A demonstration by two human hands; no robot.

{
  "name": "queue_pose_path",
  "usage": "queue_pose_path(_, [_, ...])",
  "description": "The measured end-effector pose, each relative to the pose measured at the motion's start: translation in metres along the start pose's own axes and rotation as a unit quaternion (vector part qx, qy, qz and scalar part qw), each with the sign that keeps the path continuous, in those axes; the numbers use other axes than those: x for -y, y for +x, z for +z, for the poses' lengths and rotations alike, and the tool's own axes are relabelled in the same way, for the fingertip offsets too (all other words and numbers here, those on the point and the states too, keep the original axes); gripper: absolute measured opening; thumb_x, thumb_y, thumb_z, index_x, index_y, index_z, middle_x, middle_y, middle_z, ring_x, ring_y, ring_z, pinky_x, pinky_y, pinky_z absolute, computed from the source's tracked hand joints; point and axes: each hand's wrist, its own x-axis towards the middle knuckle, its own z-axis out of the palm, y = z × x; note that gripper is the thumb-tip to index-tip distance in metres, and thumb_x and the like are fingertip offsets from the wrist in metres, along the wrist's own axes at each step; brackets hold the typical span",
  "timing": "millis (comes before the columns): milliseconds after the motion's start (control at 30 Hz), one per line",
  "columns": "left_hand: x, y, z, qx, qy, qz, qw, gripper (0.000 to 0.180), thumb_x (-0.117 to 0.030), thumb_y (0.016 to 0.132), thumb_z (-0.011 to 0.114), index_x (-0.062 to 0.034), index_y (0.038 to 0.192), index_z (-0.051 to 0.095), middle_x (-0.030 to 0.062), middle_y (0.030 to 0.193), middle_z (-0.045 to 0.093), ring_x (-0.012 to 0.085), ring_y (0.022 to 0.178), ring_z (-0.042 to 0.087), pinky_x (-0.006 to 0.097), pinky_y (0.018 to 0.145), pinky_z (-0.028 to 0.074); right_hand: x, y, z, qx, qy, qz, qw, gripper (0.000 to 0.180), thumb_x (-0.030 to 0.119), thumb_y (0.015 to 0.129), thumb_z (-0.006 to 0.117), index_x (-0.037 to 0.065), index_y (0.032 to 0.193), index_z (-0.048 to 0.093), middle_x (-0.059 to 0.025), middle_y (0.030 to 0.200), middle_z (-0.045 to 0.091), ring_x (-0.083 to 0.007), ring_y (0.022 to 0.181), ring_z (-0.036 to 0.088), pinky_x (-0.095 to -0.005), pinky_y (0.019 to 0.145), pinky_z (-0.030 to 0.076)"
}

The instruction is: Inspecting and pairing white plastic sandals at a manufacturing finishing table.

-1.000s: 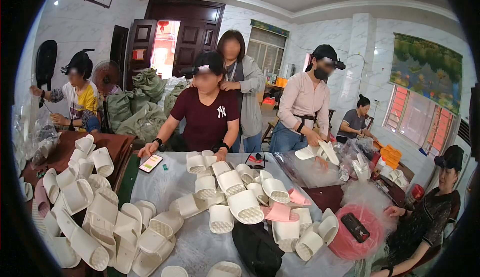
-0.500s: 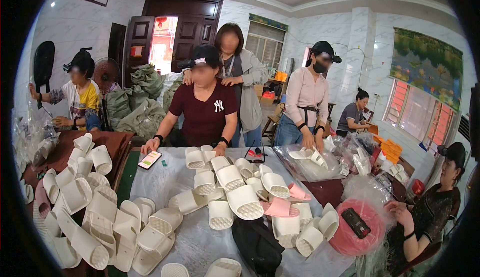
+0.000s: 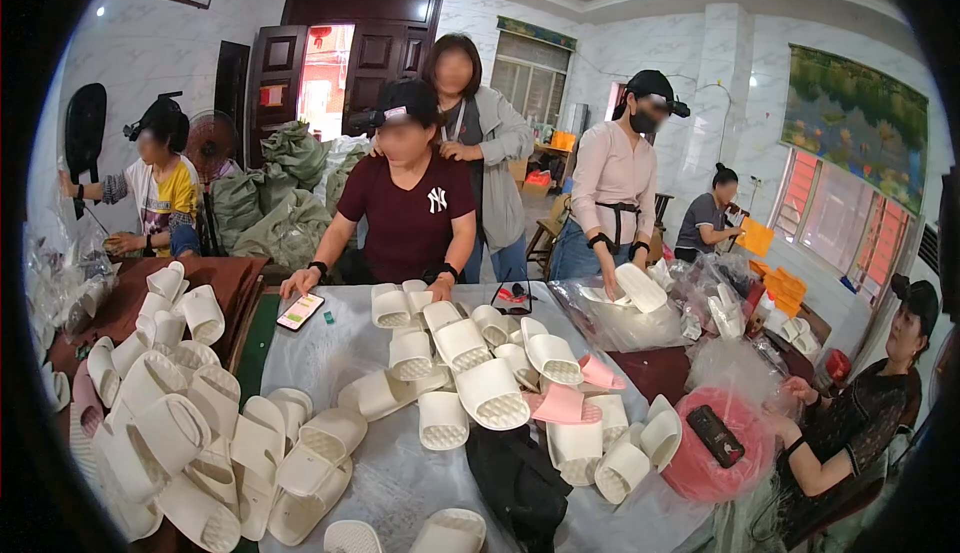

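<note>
Neither of my hands shows. At the lower left lies a large pile of cream slippers [image 3: 215,453], stacked loosely with a pink slipper [image 3: 88,403] at its left side. One cream slipper [image 3: 165,443] lies across the top of this pile. Across the middle of the table is a second heap of cream slippers [image 3: 490,393], with pink slippers [image 3: 560,404] among them. Near the lower edge lie two more cream slippers [image 3: 450,533], partly cut off by the frame.
Across the table a person in a dark red shirt [image 3: 410,213] touches a phone [image 3: 300,311]. Behind stands a person in a grey jacket [image 3: 500,143]. To the right, a person in pink [image 3: 615,173] handles slippers. A black bag [image 3: 515,483] and a pink plastic bundle [image 3: 690,473] are nearby.
A cream slipper now lies over the lower-left pile, and slippers there have shifted. The person in pink has lifted a slipper. The person at far right has raised their head.
</note>
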Motion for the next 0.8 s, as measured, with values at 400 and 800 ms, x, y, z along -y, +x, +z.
queue_pose_path(400, [0.022,-0.003,0.02,0.001,0.015,0.035,0.999,0.125,-0.039,0.048,0.08,0.0058,0.133,-0.001,0.029,0.136,0.008,0.0463,0.123,0.009,0.05,0.101,0.014,-0.004,0.006,0.001,0.065,-0.042,-0.045,0.996,0.072,0.035,0.08,0.061,0.005,0.132,0.022,-0.0082,0.128,0.037,-0.0208,0.113,0.041,-0.036,0.088,0.04])
queue_pose_path(800, [0.025,-0.001,0.025,-0.006,-0.007,0.015,1.0,0.126,-0.037,0.047,0.08,0.0003,0.135,-0.002,0.0325,0.133,0.009,0.0467,0.122,0.012,0.052,0.1,0.018,-0.001,0.008,-0.003,0.032,0.002,-0.016,0.999,0.077,0.034,0.08,0.06,0.005,0.134,0.015,-0.009,0.13,0.035,-0.0207,0.114,0.04,-0.0353,0.094,0.033])
